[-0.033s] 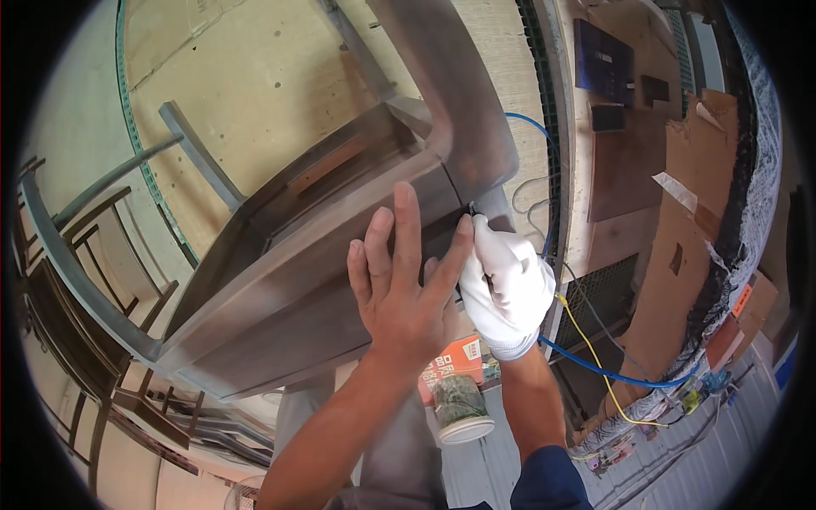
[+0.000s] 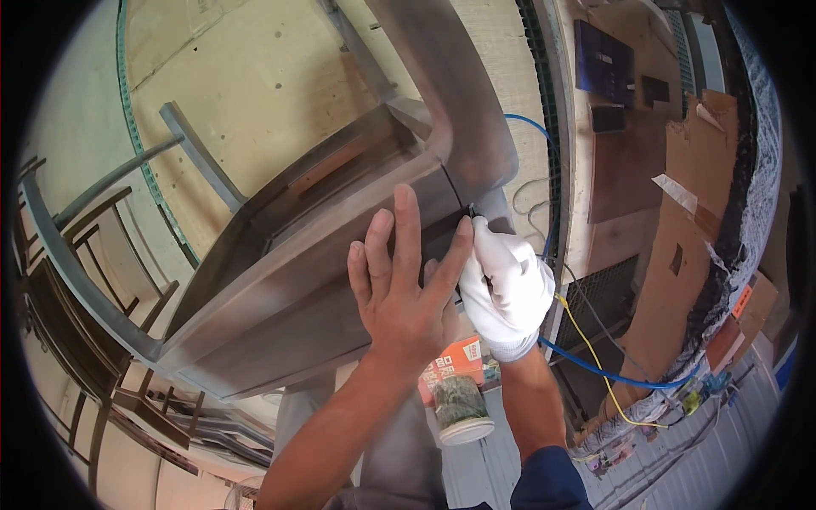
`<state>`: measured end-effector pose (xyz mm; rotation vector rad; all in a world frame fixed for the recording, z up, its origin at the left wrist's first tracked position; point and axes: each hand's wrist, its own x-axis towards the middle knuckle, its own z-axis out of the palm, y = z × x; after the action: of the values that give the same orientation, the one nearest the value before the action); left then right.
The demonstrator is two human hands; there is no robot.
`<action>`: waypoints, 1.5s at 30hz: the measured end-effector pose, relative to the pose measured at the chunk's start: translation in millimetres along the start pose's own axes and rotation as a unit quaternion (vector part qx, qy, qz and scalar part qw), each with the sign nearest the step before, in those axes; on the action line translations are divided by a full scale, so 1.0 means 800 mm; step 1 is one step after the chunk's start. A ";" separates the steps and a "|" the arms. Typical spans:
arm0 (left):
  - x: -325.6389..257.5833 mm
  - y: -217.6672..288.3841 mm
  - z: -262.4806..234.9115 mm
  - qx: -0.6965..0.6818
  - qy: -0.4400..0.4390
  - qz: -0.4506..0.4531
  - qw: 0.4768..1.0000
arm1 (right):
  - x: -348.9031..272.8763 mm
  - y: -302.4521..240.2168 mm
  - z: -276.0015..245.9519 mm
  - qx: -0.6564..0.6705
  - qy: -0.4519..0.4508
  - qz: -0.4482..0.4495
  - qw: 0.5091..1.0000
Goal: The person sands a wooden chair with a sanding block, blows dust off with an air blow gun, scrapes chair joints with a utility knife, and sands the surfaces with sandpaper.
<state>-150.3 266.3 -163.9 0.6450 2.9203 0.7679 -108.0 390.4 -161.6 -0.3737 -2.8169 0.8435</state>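
A dark brown wooden chair frame (image 2: 331,268) lies tipped in front of me. My bare left hand (image 2: 404,302) rests on its side rail with the fingers spread; the index fingertip reaches the right thumb and finger. My right hand (image 2: 508,285), in a white glove, is closed in a pinch beside the seam where the rail meets the curved leg (image 2: 472,127). A small dark tip shows at the gloved fingertips, against the seam. What it belongs to is hidden in the glove.
Below the frame stand a clear jar (image 2: 461,404) with a white lid and an orange-and-white box (image 2: 466,353). A blue hose (image 2: 586,367) and a yellow cord (image 2: 591,348) run to the right. Other chair frames (image 2: 68,314) stand at left; cardboard (image 2: 693,195) lines the right.
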 end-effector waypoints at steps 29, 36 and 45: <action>-0.002 0.001 0.012 -0.010 0.024 0.006 1.000 | 0.001 -0.016 0.000 -0.026 0.004 0.063 0.998; -0.001 -0.001 0.008 -0.019 0.024 0.001 1.000 | 0.004 -0.009 -0.007 -0.029 -0.034 0.039 0.998; 0.001 -0.003 0.003 -0.018 0.008 0.009 1.000 | 0.010 0.003 -0.007 -0.003 -0.022 -0.018 1.000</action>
<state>-151.5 265.5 -167.2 0.6647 2.9106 0.8303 -114.1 397.8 -157.7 -0.3087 -2.8582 0.8452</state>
